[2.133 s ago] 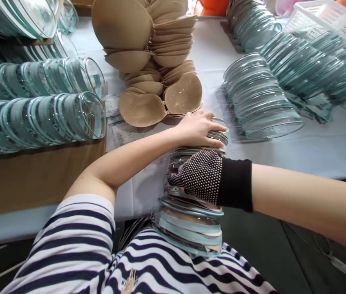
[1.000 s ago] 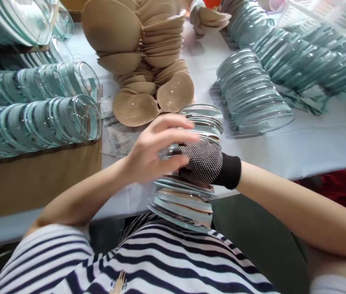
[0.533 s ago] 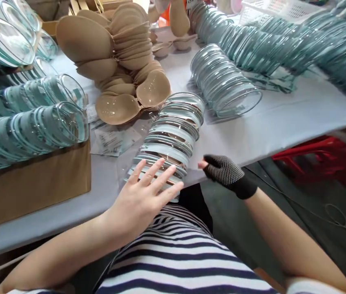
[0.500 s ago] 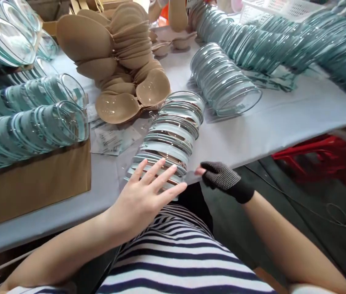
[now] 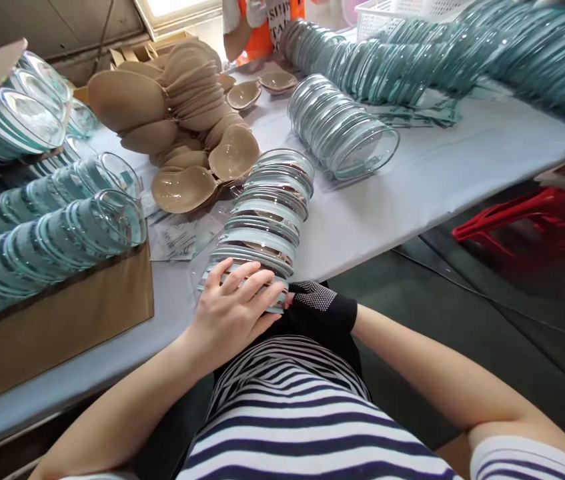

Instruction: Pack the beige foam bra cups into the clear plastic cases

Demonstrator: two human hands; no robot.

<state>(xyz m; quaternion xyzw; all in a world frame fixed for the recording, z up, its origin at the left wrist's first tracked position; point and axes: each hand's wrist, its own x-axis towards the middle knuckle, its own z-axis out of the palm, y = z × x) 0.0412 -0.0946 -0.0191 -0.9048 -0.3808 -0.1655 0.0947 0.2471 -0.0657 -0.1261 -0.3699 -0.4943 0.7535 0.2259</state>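
Indoors, pale-covered table [image 5: 412, 193], grey floor [image 5: 462, 333], red stool [image 5: 522, 220], cardboard box [image 5: 57, 320]

We see beige bra cups [image 5: 182, 113] heaped on the tabletop [image 5: 437, 180], a cardboard box [image 5: 57, 320] carrying rows of clear packs [image 5: 37, 240], paper slips [image 5: 175, 235] beside it, and a red stool [image 5: 527, 220] below.

You face a long worktop [image 5: 442, 180] covered in pale blue-white cloth, running from lower left to upper right. Below it at the right lies a dark grey floor [image 5: 462, 333], with a red plastic stool [image 5: 517, 223] at the right edge. Daylight enters through a window [image 5: 182, 8] at the top centre.
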